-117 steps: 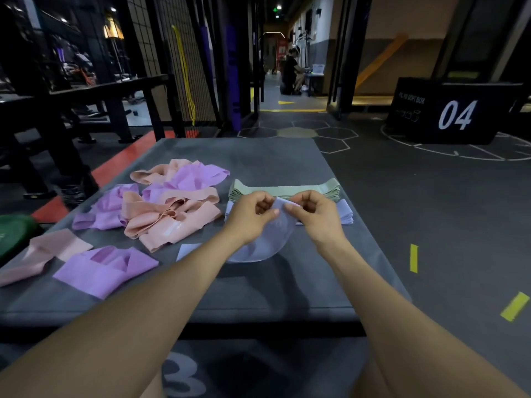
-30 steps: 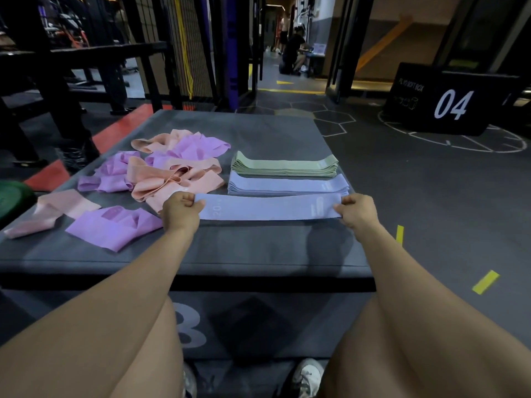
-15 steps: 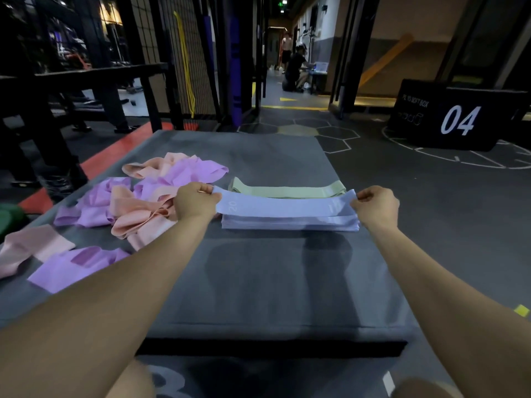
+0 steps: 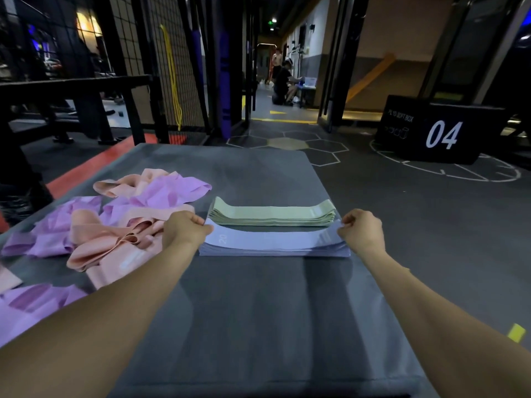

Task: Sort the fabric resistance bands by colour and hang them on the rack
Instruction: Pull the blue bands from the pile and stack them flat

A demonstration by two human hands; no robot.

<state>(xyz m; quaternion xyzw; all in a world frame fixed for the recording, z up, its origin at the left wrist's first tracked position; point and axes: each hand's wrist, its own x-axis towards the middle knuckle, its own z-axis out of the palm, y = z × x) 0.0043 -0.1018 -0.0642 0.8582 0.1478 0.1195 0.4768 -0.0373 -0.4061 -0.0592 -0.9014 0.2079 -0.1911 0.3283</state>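
With our left hand (image 4: 184, 231) and right hand (image 4: 362, 231) pinching a blue band (image 4: 270, 240) onto its stack (image 4: 273, 251), the green stack (image 4: 271, 216) is done while the pink and purple bands (image 4: 115, 225) wait unsorted, nothing hung.

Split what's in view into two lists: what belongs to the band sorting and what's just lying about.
Job:
blue band, held by left hand and right hand
blue stack
green stack
unsorted pink and purple bands

Lying about:
black box marked 04
yellow cord
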